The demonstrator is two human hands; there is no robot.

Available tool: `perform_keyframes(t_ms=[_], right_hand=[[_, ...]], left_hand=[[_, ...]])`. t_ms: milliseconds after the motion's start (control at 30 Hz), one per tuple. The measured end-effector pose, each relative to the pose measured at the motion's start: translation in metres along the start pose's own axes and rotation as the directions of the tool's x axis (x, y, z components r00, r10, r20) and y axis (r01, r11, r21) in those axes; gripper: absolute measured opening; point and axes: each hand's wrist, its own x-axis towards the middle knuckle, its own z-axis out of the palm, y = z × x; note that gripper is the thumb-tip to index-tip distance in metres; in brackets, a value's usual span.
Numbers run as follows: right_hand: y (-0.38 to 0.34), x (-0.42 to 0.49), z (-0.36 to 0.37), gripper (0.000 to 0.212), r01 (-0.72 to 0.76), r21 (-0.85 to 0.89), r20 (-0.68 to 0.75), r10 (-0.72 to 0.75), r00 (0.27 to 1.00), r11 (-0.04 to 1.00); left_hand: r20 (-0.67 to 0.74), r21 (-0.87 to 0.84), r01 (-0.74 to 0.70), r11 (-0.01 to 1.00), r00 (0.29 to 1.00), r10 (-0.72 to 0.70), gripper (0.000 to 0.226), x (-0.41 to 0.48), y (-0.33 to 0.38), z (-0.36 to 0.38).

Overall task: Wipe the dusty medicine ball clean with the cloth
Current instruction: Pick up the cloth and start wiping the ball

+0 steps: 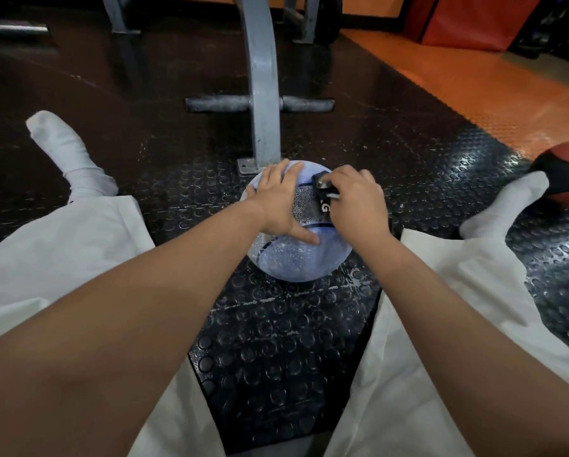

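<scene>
A pale blue medicine ball (296, 258) with a black band and a whitish dusty film sits on the studded black floor mat between my spread legs. My left hand (281, 201) lies flat over the ball's top left, fingers spread and reaching over the far side. My right hand (359, 202) is on the ball's top right, fingers curled round a small bunched dark cloth (322, 184) with white edges, pressing it against the black band. Most of the cloth is hidden under that hand.
A grey metal machine leg (263, 94) with a crossbar stands on its foot plate just behind the ball. A red and black ball (566, 173) lies at the right by my right foot. My white-trousered legs flank the ball. Orange flooring (474, 77) runs along the far right.
</scene>
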Motion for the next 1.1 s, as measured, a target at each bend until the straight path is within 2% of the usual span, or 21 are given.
perform_keyframes(t_ms=[133, 167, 233, 333, 367, 433, 500, 567, 633, 700, 800, 833, 900, 1033, 1100], right_hand=[[-0.02, -0.01, 0.007, 0.032, 0.253, -0.017, 0.02, -0.253, 0.967, 0.967], [-0.017, -0.009, 0.007, 0.032, 0.271, -0.015, 0.042, -0.27, 0.962, 0.962], [-0.004, -0.002, 0.006, 0.039, 0.172, 0.017, 0.027, -0.173, 0.985, 0.985], [0.009, 0.011, 0.003, 0.042, -0.137, 0.103, -0.001, 0.137, 0.991, 0.985], [0.007, 0.012, 0.003, 0.042, -0.175, 0.115, 0.005, 0.176, 0.984, 0.978], [-0.005, 0.011, 0.002, 0.043, -0.13, 0.097, 0.003, 0.13, 0.992, 0.987], [-0.019, 0.004, 0.003, 0.042, -0.003, 0.071, 0.009, 0.002, 1.0, 0.997], [-0.03, -0.003, 0.002, 0.039, 0.119, 0.02, 0.094, -0.121, 0.988, 0.993], [-0.027, -0.006, 0.0, 0.04, 0.166, 0.002, 0.14, -0.165, 0.976, 0.986], [-0.014, -0.002, 0.0, 0.042, 0.107, 0.039, 0.072, -0.11, 0.991, 0.993], [0.001, 0.007, 0.004, 0.043, -0.134, 0.119, 0.002, 0.135, 0.991, 0.984], [0.0, 0.007, 0.005, 0.043, -0.16, 0.121, -0.014, 0.163, 0.987, 0.98], [-0.008, 0.002, 0.005, 0.043, -0.106, 0.096, -0.038, 0.111, 0.993, 0.99], [-0.026, -0.023, 0.011, 0.027, 0.157, 0.096, 0.003, -0.158, 0.987, 0.983], [-0.018, -0.03, 0.014, 0.025, 0.203, 0.097, 0.01, -0.204, 0.979, 0.974]], left_hand=[[-0.014, -0.027, -0.025, 0.999, 1.0, 0.025, 0.144, 0.004, -0.012, 0.0], [-0.015, -0.037, -0.029, 0.999, 0.999, 0.029, 0.144, 0.003, -0.015, 0.0], [-0.019, -0.044, -0.027, 0.999, 0.999, 0.026, 0.142, 0.0, -0.017, 0.001], [-0.024, -0.045, -0.009, 0.999, 1.0, 0.008, 0.139, -0.004, -0.014, -0.001], [-0.023, -0.05, -0.004, 0.999, 1.0, 0.003, 0.138, -0.005, -0.013, -0.002], [-0.018, -0.048, 0.006, 0.999, 1.0, -0.006, 0.138, -0.003, -0.012, -0.003], [-0.016, -0.042, 0.007, 0.999, 1.0, -0.007, 0.139, -0.002, -0.014, -0.004], [-0.013, -0.043, -0.004, 0.999, 1.0, 0.004, 0.141, -0.001, -0.017, -0.003], [-0.005, -0.047, -0.01, 0.999, 1.0, 0.01, 0.141, -0.004, -0.018, -0.002], [-0.005, -0.039, -0.011, 0.999, 1.0, 0.011, 0.141, -0.007, -0.017, 0.001], [-0.018, -0.029, 0.002, 1.0, 1.0, -0.002, 0.14, -0.009, -0.01, 0.004], [-0.018, -0.021, 0.004, 1.0, 1.0, -0.004, 0.14, -0.008, -0.007, 0.005], [-0.015, -0.007, 0.008, 1.0, 1.0, -0.009, 0.14, -0.004, -0.004, 0.005], [-0.013, -0.001, 0.002, 1.0, 1.0, -0.002, 0.134, 0.004, -0.007, 0.0], [-0.005, -0.015, -0.002, 1.0, 1.0, 0.002, 0.135, 0.005, -0.009, -0.002]])
